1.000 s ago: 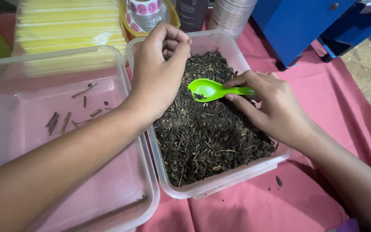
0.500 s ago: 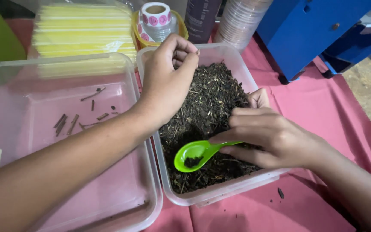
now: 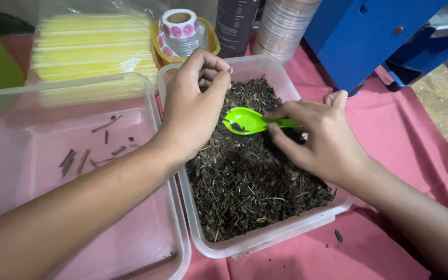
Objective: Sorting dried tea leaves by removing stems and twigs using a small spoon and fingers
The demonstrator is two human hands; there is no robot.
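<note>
A: What is that green thing?

B: A small bright green plastic spoon (image 3: 250,121). It lies nearly level over the middle of a clear plastic tub (image 3: 307,220), bowl pointing left, with a few dark crumbs in it.

A: And the tub?

B: Rectangular and see-through, sitting on a pink cloth. It is filled with dark dried leaf bits (image 3: 250,192), brown-black with pale twiggy pieces mixed in, heaped higher at the far end and spread loosely toward the near rim.
</note>
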